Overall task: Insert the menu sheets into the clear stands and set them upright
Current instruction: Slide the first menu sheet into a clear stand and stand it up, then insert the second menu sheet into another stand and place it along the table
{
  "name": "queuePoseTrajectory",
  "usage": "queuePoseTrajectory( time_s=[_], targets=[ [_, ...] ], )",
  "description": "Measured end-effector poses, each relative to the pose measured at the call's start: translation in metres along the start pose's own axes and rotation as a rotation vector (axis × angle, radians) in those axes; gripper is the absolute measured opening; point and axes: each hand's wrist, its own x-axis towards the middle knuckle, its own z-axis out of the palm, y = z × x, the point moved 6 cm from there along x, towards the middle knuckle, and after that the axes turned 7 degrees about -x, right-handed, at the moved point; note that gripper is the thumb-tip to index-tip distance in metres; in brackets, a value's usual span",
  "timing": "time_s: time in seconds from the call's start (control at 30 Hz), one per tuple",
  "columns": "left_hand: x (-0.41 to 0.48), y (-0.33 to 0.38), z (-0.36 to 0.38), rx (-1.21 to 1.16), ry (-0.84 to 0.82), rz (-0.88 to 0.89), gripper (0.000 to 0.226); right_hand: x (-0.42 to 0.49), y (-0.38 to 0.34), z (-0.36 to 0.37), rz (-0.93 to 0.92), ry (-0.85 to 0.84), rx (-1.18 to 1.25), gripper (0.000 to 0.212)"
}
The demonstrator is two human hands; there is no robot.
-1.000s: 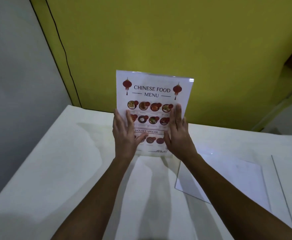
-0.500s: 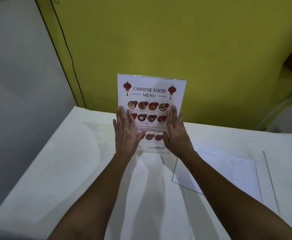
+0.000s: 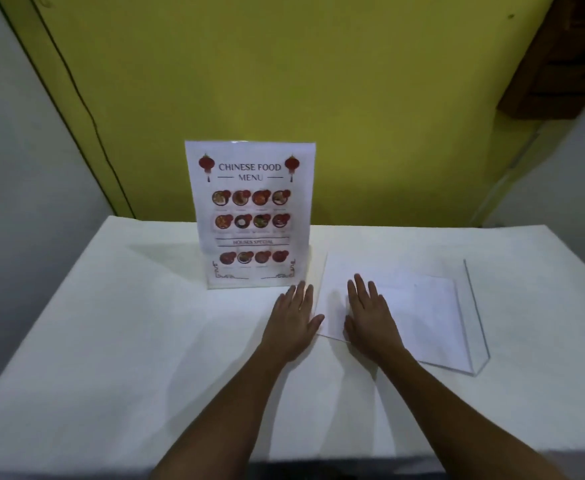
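Observation:
A clear stand with the "Chinese Food Menu" sheet [image 3: 251, 213] inside it stands upright on the white table [image 3: 111, 323], near the back edge, untouched. To its right a second clear stand [image 3: 471, 306] lies flat with a white sheet [image 3: 433, 313] on or in it; which, I cannot tell. My left hand [image 3: 296, 320] rests flat on the table just left of that flat stand, fingers apart, holding nothing. My right hand [image 3: 367, 313] lies flat on the near left part of the white sheet, fingers spread.
A yellow wall [image 3: 318, 98] rises directly behind the table. A dark cable [image 3: 86, 109] runs down the wall at the left. A brown wooden piece [image 3: 561, 64] juts out at the upper right.
Both hands have let go of the upright menu stand, which now stands alone. They have moved right and toward me, down to the flat stand and sheet.

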Motion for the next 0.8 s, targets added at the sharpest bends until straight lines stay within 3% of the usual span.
queuePoseTrajectory(
  time_s=[0.2, 0.37, 0.57, 0.73, 0.8],
  targets=[
    [-0.001, 0.028, 0.039, 0.068, -0.137, 0.008, 0.067, -0.040, 0.049, 0.023, 0.129, -0.084, -0.050, 0.062],
    [0.000, 0.039, 0.045, 0.040, -0.043, -0.005, 0.076, -0.053, 0.067, 0.028, 0.147, -0.112, -0.029, 0.065],
    [0.000, 0.048, 0.047, 0.023, -0.110, -0.008, 0.069, -0.064, 0.075, 0.033, 0.148, -0.159, -0.022, 0.071],
    [0.002, 0.063, 0.034, 0.222, -0.020, 0.063, 0.059, -0.062, 0.070, 0.033, 0.172, -0.180, -0.049, 0.078],
    [0.007, 0.068, 0.040, 0.164, -0.055, 0.070, 0.063, -0.059, 0.070, 0.033, 0.182, -0.190, -0.051, 0.079]
  ],
)
